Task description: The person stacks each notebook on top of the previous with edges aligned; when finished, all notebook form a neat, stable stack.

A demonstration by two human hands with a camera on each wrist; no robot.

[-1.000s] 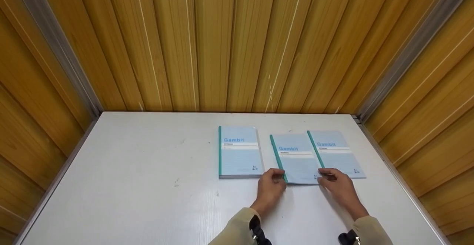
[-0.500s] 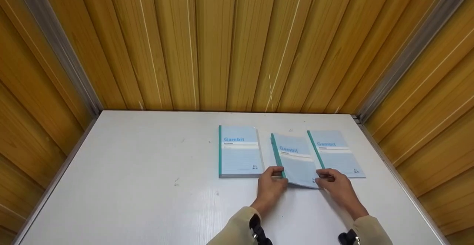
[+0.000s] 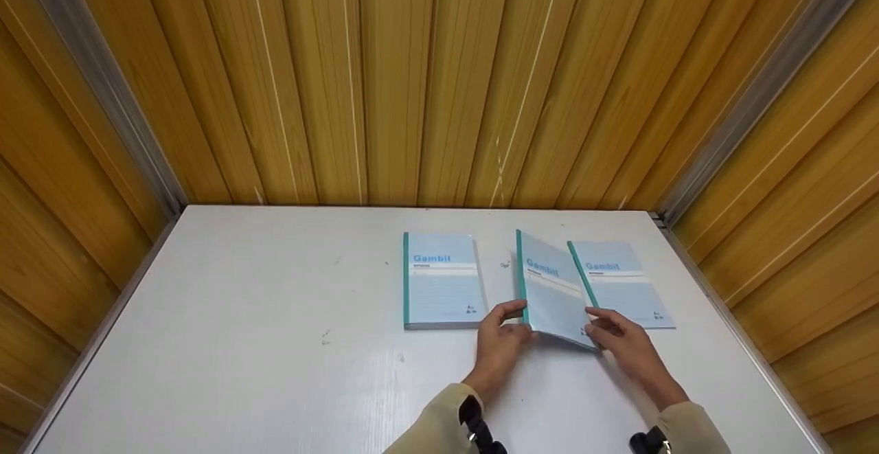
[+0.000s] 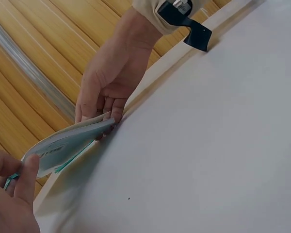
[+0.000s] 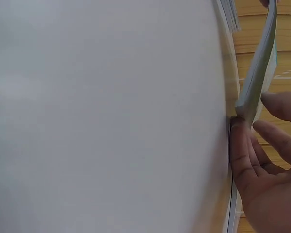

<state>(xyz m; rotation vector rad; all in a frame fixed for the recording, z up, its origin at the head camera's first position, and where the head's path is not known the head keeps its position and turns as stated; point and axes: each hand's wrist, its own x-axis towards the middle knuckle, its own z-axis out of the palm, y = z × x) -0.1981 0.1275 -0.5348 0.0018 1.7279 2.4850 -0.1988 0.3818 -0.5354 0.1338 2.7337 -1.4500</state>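
A light blue notebook (image 3: 553,289) with a green spine is held between both hands, tilted with its left side raised off the table. My left hand (image 3: 500,344) pinches the spine side near its lower left corner. At the lower right corner my right hand (image 3: 623,344) grips the edge between thumb and fingers. In the left wrist view the notebook (image 4: 70,141) appears nearly edge-on, its cover slightly bowed. The right wrist view shows the notebook's page edges (image 5: 257,65) beside the right fingers.
A thick notebook or stack of notebooks (image 3: 443,289) lies left of the hands. Another notebook (image 3: 621,289) lies flat on the right, partly behind the held one. They share a white table (image 3: 261,316), bounded by wood-patterned walls (image 3: 398,83).
The held notebook has gone from almost flat to tilted. Its spine side has risen and shifted right, while both hands have stayed nearly in place.
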